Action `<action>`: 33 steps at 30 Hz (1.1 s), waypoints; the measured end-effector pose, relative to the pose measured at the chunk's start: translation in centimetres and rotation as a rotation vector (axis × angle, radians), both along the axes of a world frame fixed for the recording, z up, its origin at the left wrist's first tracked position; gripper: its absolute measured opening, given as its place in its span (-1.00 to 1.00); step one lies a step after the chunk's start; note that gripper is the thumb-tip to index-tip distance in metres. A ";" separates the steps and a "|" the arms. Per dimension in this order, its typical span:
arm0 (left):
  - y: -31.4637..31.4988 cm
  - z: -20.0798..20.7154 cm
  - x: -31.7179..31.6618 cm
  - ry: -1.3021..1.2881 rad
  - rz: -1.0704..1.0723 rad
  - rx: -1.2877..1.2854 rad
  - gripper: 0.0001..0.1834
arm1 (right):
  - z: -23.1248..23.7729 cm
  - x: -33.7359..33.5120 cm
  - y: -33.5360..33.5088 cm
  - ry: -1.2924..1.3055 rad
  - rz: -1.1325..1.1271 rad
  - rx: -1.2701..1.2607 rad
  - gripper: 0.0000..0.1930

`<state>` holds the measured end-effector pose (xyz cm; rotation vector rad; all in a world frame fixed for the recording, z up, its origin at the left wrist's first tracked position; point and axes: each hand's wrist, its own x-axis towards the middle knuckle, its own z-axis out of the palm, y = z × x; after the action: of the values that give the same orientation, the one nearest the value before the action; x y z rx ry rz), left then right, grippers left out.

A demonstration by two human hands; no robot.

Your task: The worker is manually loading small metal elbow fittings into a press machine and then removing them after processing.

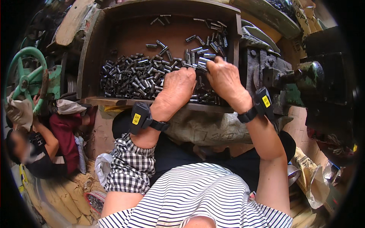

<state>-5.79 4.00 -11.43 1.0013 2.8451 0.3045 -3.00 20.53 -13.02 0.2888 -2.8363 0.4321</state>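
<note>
A heap of short metal tubes [137, 76] fills the near left part of a shallow wooden tray [125, 34] in front of me. Over the heap's right side my left hand [179, 83] is closed, its fingers curled under and its fingertips hidden. Beside it my right hand [226, 76] is closed on a few shiny metal tubes [203, 63], which stick out from its fingers toward the left hand. More loose tubes lie around both hands and along the tray's right side. The fingers of the two hands are close together but look apart.
At the right stands a dark, greasy machine [321, 76] next to the tray. A green handwheel [26, 78] is at the left. Below it another person [42, 148] sits, hands near the wheel. A grey sack [209, 127] hangs below the tray's near edge; brown paper sacks [64, 190] lie lower left.
</note>
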 end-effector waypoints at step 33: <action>2.0 -1.0 -0.5 0.018 -0.134 0.802 -0.77 | 2.0 5.0 3.9 -0.358 -0.088 -1.220 -0.85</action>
<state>-6.28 6.04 -12.44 1.2798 2.6510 1.4938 2.03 24.47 -10.97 -0.1826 -2.2734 2.1517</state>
